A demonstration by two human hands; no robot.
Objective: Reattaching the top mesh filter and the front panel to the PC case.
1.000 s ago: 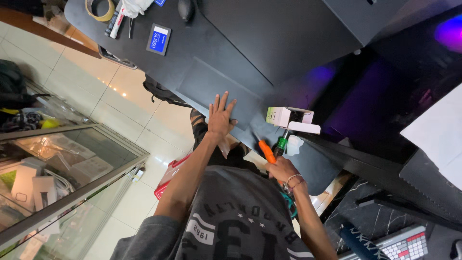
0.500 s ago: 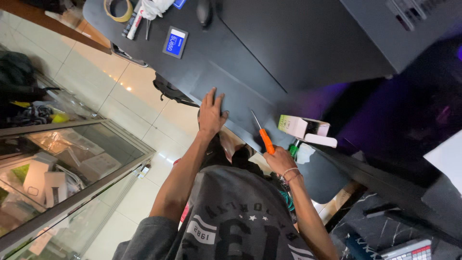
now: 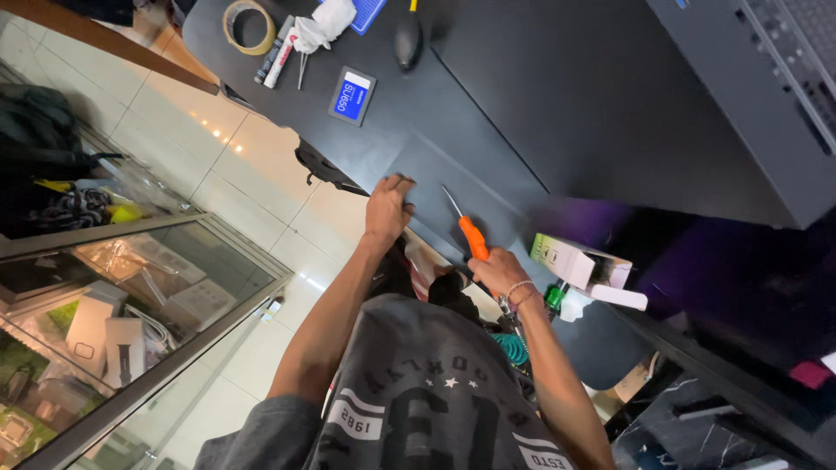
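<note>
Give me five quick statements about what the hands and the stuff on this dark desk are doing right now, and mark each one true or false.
1. The right hand holds an orange-handled screwdriver. True.
2. The left hand grips a roll of tape. False: it rests on the dark panel; the tape roll lies far off.
3. A small blue-labelled flat drive lies on the desk. True.
4. The screwdriver's tip points toward the person's chest. False: it points away, over the desk.
5. A small white and green box sits beside the right hand. True.

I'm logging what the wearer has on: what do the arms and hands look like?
Both arms are bare below short grey sleeves. The left hand wears nothing. The right hand has thin bracelets at the wrist. No gloves or watch show.
</note>
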